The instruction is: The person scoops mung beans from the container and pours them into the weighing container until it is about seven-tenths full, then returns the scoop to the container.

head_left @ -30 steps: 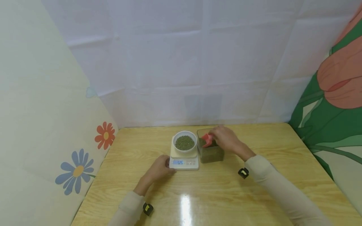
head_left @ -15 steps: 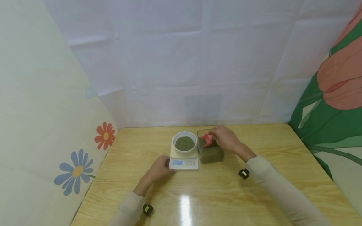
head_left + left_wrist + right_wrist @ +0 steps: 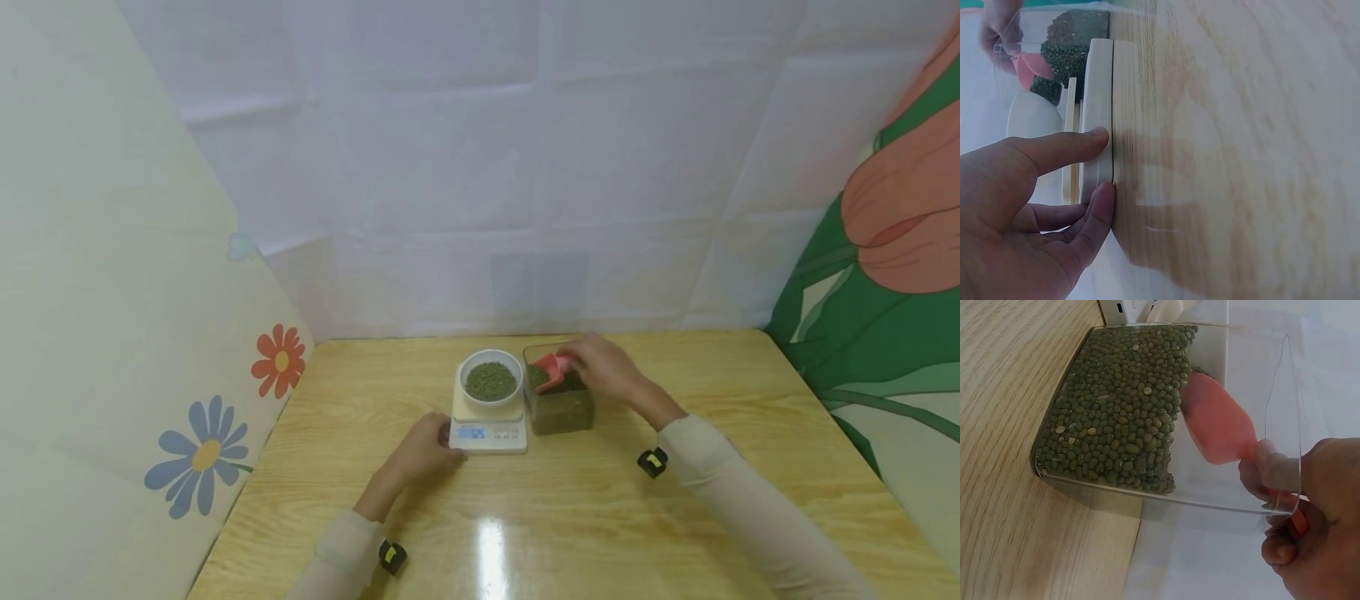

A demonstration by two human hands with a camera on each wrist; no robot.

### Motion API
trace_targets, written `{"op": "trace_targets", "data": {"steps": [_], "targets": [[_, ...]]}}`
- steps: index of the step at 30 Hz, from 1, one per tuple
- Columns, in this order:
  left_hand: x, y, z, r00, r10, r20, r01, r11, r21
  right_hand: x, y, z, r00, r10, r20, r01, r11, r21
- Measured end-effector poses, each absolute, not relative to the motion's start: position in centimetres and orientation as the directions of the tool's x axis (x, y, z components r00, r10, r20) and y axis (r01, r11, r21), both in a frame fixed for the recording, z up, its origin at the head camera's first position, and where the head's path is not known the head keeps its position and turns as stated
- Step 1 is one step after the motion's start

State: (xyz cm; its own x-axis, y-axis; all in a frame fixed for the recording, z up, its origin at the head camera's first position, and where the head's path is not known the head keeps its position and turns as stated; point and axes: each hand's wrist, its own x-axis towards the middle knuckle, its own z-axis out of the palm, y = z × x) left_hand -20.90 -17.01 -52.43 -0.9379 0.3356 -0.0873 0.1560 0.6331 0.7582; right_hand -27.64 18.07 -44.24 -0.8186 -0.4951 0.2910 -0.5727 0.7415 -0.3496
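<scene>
My left hand (image 3: 422, 450) holds a white digital kitchen scale (image 3: 513, 444) at its left front corner. In the left wrist view the thumb lies on the scale's front side and the other fingers bend against its end. On the scale's platform stands a white bowl (image 3: 491, 403) with green mung beans (image 3: 491, 381) in it. Close to its right is a clear plastic container (image 3: 562, 417), partly filled with mung beans (image 3: 1119, 406). My right hand (image 3: 609, 368) grips a pink scoop (image 3: 1219, 422) by its handle, and the scoop's blade is inside the container, at the beans' surface.
Both items stand toward the back of a wood-grain table (image 3: 585, 517). A white cloth (image 3: 420, 167) hangs behind it. Flower-printed panels flank the table on both sides. The scale's lit display (image 3: 472, 433) shows digits too blurred to read surely.
The right hand and the scoop have shifted slightly to the right within the container. The left hand, scale and bowl stay in place.
</scene>
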Motion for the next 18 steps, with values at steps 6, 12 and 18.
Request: {"op": "trace_targets", "data": {"steps": [6,12,18], "targets": [[-20.82,-16.94,-52.42,-0.939,0.332,-0.091,0.151,0.636,0.757,-27.66,18.20,-44.13,-0.830,-0.485,0.275,-0.557,0.744,-0.369],[-20.73,-16.87,-52.33,-0.943,0.318,-0.097,0.137,0.639,0.757,-27.37,18.31,-43.65,-0.845,-0.474,0.247,-0.534,0.751,-0.389],[-20.72,-16.89,-52.27,-0.945,0.311,-0.100,0.129,0.637,0.760,-27.23,18.66,-43.33,-0.850,-0.463,0.253,-0.527,0.735,-0.426]]}}
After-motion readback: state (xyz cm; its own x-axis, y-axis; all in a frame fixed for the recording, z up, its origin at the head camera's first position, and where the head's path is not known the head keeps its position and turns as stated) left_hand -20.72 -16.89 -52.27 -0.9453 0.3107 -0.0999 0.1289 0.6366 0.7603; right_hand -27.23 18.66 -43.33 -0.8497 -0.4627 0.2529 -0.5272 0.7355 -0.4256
